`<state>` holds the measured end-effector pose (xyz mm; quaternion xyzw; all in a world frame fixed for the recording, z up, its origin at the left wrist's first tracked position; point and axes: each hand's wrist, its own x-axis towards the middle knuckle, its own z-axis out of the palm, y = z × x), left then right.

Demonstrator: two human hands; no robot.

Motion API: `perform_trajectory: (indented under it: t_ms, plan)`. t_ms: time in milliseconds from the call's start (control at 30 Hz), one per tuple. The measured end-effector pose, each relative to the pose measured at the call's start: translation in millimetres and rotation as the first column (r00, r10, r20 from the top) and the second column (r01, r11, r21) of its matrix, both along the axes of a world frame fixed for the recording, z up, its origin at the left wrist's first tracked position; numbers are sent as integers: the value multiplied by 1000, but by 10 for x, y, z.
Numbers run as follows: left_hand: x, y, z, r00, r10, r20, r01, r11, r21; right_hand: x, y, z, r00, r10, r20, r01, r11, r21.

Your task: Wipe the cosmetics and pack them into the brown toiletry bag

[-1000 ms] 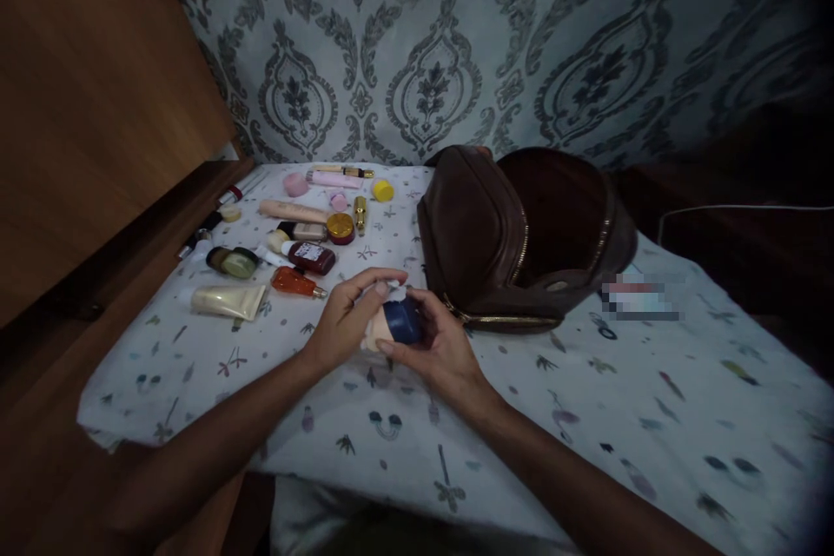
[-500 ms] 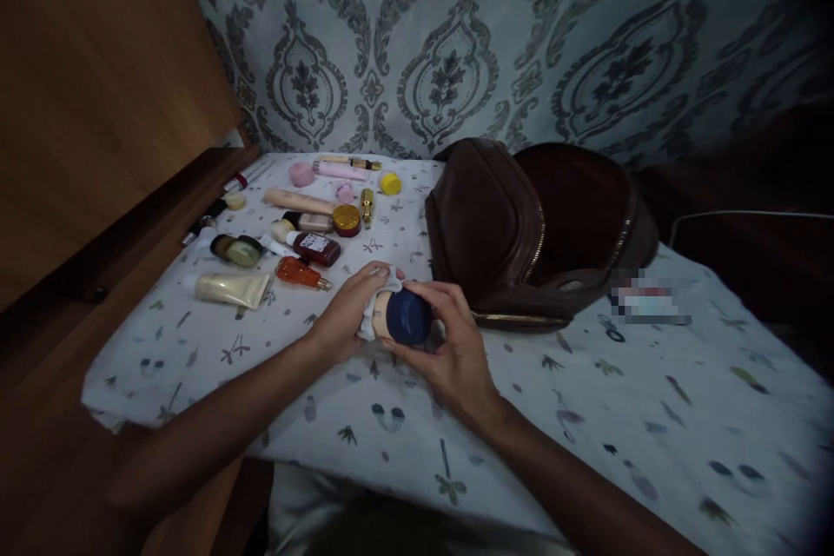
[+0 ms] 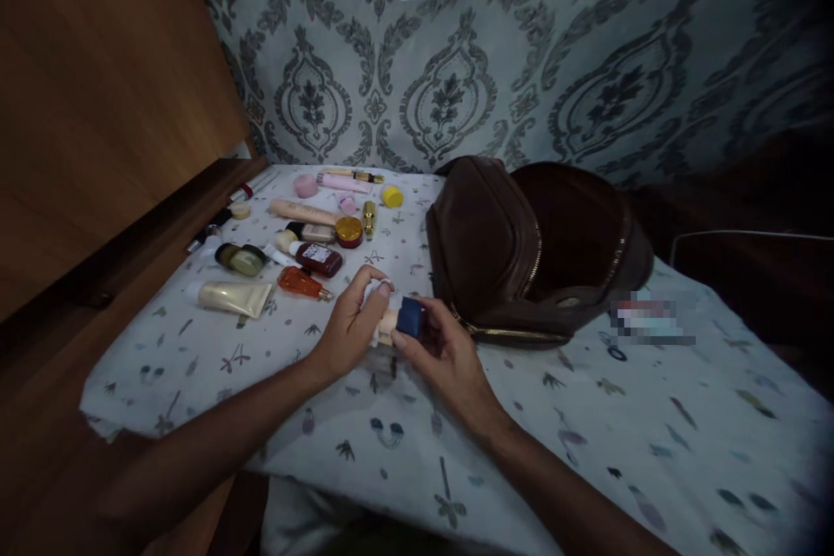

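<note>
Above the near middle of the table, a small beige container (image 3: 387, 327) with a dark blue cap (image 3: 409, 316) lies on its side between my two hands. My left hand (image 3: 347, 328) is closed around a crumpled white wipe (image 3: 376, 335), pressing it to the container's beige end. The fingers and thumb of my right hand (image 3: 454, 354) grip the blue cap end. Just beyond my left hand lies an orange bottle (image 3: 300, 283) with a gold tip. A dark red bottle (image 3: 319, 259) with a white label is behind it.
An open brown leather bag (image 3: 486, 234) stands to the right, close to my right hand. A cream tube (image 3: 234, 299), a gold-lidded jar (image 3: 348, 231), a yellow jar (image 3: 392, 196) and several other cosmetics lie at the left. Wooden furniture (image 3: 117, 61) borders the left side.
The container has turned in my hands, so its cap shows side-on instead of from the top. My left thumb has shifted over the wipe. The view has tilted up slightly.
</note>
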<state>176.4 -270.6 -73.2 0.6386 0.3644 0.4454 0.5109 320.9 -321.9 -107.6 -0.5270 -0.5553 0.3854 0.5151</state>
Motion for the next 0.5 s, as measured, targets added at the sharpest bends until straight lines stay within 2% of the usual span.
perform_trajectory:
  t_ms: [133,300,400,500]
  plan:
    - [27,77,-16,995,-1,99,20,981,-194,29,4,-45,999,7,43,-12,995,103]
    - [59,133,22,976,29,217,76,885,-459,78,-25,-15,945,-78,317,-33,943,332]
    - [67,136,49,962,108,251,41,851,-524,80,-30,9,929,-109,353,-46,914,403]
    - [73,140,40,951,153,270,4,865,-502,74,-22,-9,953,-77,293,-42,924,381]
